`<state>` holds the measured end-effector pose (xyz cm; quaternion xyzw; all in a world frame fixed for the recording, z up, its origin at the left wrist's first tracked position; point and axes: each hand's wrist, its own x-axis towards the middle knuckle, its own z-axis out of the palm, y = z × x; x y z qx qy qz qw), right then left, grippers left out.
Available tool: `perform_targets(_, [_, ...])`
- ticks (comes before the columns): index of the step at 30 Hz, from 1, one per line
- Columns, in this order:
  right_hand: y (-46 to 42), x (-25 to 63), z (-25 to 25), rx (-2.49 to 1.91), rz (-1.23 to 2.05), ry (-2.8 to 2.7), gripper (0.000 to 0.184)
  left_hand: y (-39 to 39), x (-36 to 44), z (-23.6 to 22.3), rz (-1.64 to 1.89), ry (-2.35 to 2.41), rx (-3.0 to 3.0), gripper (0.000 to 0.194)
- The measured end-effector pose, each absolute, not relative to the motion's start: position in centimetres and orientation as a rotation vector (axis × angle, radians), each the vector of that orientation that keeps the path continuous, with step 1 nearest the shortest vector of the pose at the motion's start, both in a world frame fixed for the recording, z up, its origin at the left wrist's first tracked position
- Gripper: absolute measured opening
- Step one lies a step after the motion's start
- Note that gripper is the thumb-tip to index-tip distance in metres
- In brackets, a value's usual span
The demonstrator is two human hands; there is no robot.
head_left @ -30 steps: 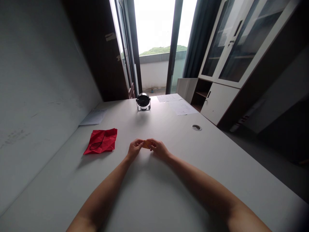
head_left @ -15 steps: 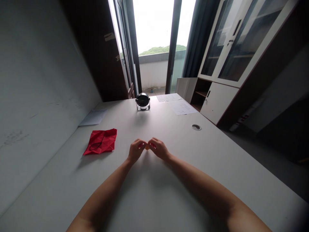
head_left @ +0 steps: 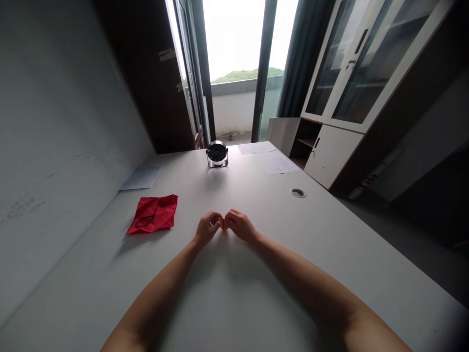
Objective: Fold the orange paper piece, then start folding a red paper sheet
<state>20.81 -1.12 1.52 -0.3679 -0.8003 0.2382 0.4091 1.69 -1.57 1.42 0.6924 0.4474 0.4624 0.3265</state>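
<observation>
My left hand and my right hand meet at the middle of a white table, fingertips pinched together. Between them shows a sliver of a small orange piece of paper, mostly hidden by the fingers. Both hands are closed on it and rest low on the table surface. A creased red sheet of paper lies flat to the left of my left hand, with a thin black loop on it.
A small black and silver desk fan stands at the far middle of the table. White sheets lie at the far right, another sheet by the left wall. A round cable hole sits right. Cabinets stand beyond the right edge.
The hands have drawn closer together, and the orange paper now shows far less between the fingers than a second ago.
</observation>
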Motion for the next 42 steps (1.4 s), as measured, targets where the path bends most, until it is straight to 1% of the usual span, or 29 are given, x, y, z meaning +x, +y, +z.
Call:
perform_targets(8, [-0.9,21.0,1.3,-0.895,0.566,-2.039,0.021,-1.4,1.5,0.9,1.227,1.15,1.818,0.007])
perform_targets(16, [-0.4,20.9,0.4,-0.962,0.531,-1.937,0.008,-0.6,1.3,0.2,1.331,1.145,1.593,0.012])
perform_targets(21, [-0.2,20.9,0.0,-1.006,0.532,-1.896,0.006,0.0,1.0,-0.5,1.414,1.137,1.395,0.017])
perform_targets(25, [-0.4,20.9,0.2,-1.035,0.57,-1.898,0.008,0.1,1.0,-0.6,1.393,1.122,1.357,0.019])
perform_targets(29, [-0.7,20.8,0.5,-1.051,0.603,-1.9,0.009,-0.3,1.3,-0.3,1.344,1.127,1.465,0.016])
perform_targets(33, [-0.8,20.8,0.8,-1.006,0.654,-1.97,0.031,-0.5,1.5,-0.1,1.319,1.138,1.535,0.015])
perform_targets(34, [-0.8,20.8,0.9,-1.0,0.639,-1.981,0.03,-0.5,1.4,-0.1,1.321,1.138,1.538,0.015])
perform_targets(37, [-0.8,20.8,1.0,-0.99,0.561,-1.993,0.013,-0.3,1.3,-0.2,1.346,1.145,1.512,0.015])
perform_targets(38, [-0.8,20.8,0.9,-0.991,0.544,-1.993,0.01,-0.2,1.2,-0.2,1.357,1.15,1.495,0.015])
perform_targets(40, [-0.7,20.8,0.8,-1.004,0.54,-1.993,0.01,-0.1,1.1,-0.3,1.371,1.159,1.464,0.016])
perform_targets(42, [-0.6,20.8,0.7,-1.021,0.566,-1.998,0.02,-0.1,1.1,-0.4,1.371,1.153,1.456,0.016])
